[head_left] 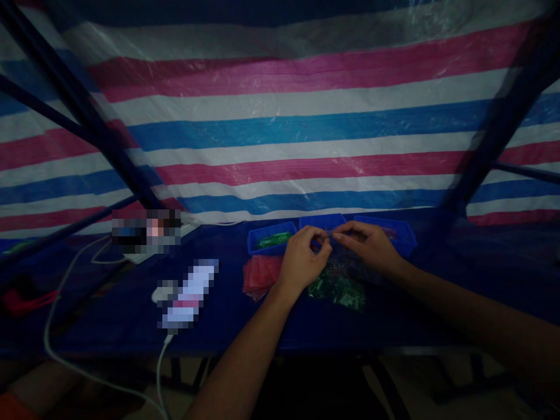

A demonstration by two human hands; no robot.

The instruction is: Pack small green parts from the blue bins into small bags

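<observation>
Above the blue table, my left hand (304,259) and my right hand (371,244) meet fingertip to fingertip. Both are closed in a pinch around a small, thin, dark piece (329,236), too small and dim to name. Just left of my left hand lies a stack of pinkish-red plastic bags (260,275). Below the hands is a pile of green and clear small packets (345,290). Behind them stand a blue bin (262,228) with green pieces (272,240), a middle blue bin (321,221) partly hidden by my hands, and a right blue bin (405,234) with dim contents.
A lit phone (192,294) with a white cable (161,361) lies at left beside a round white object (163,293). A power strip (142,255) sits behind it. Dark metal posts (503,134) frame a striped plastic sheet (297,128). Another person's limb (41,385) shows lower left.
</observation>
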